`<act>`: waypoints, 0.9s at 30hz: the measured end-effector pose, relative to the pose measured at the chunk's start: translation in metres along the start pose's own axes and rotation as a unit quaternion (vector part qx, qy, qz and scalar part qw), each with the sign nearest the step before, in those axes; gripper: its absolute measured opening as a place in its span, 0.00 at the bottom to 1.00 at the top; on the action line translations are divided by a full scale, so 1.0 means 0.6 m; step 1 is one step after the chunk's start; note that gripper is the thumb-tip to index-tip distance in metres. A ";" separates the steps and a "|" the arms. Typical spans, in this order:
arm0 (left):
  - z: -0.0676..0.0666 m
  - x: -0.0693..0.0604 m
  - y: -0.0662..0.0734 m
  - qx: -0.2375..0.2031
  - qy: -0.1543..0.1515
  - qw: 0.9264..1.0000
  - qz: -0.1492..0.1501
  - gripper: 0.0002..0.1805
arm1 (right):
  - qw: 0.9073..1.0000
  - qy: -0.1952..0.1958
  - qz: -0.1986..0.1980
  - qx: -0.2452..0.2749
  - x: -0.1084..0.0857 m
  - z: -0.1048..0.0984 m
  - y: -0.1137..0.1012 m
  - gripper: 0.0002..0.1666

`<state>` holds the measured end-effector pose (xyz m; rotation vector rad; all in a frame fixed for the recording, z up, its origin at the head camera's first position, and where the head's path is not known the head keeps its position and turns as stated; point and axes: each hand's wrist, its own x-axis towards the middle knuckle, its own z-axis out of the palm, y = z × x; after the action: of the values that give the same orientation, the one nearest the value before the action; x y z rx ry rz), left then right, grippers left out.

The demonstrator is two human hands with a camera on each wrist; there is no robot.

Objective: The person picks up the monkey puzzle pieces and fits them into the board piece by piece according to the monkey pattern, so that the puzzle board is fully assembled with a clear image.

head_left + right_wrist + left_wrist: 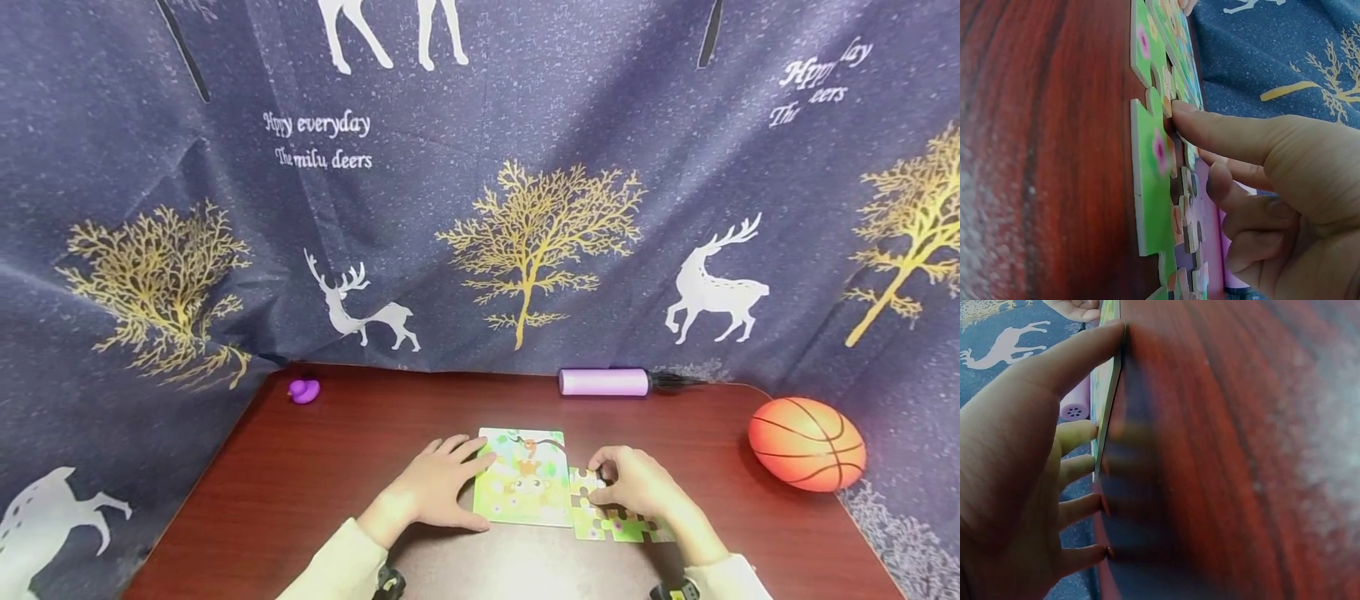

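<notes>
The right hand (637, 482) has thumb and index finger bent with a gap between them, at the puzzle pieces (588, 527) just right of the picture board (522, 500); whether they pinch 1 piece, I cannot tell. The left hand (442, 483) is spread wide, clasping nothing, its thumb at the board's near left corner, its fingertips along the left side. Beyond the board to the right lies 1 purple cylinder (603, 382); well right, 1 basketball (807, 443); beyond and left, 1 purple duck (304, 392). Behind the board hangs a blue curtain (420, 217).
</notes>
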<state>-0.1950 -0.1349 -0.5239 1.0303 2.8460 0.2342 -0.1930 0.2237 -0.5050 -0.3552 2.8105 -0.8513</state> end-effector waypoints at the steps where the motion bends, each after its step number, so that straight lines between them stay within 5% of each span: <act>1: -0.001 0.000 0.000 -0.001 0.000 1.000 0.001 0.55 | 1.000 0.006 0.002 -0.006 0.001 0.001 0.001 0.23; 9: -0.008 -0.003 -0.003 -0.003 0.003 1.000 0.013 0.54 | 0.999 0.027 0.001 -0.026 0.001 0.006 0.002 0.24; 20: -0.013 0.002 -0.007 -0.011 -0.009 1.000 0.004 0.52 | 0.998 0.024 -0.053 -0.005 -0.001 0.003 0.004 0.23; 27: -0.013 0.003 -0.011 -0.006 -0.005 1.000 0.011 0.52 | 0.996 0.034 -0.077 -0.020 -0.003 0.004 0.021 0.11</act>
<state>-0.2016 -0.1399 -0.5177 1.0575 2.8224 0.2473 -0.1929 0.2330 -0.5139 -0.5666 2.8957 -0.8536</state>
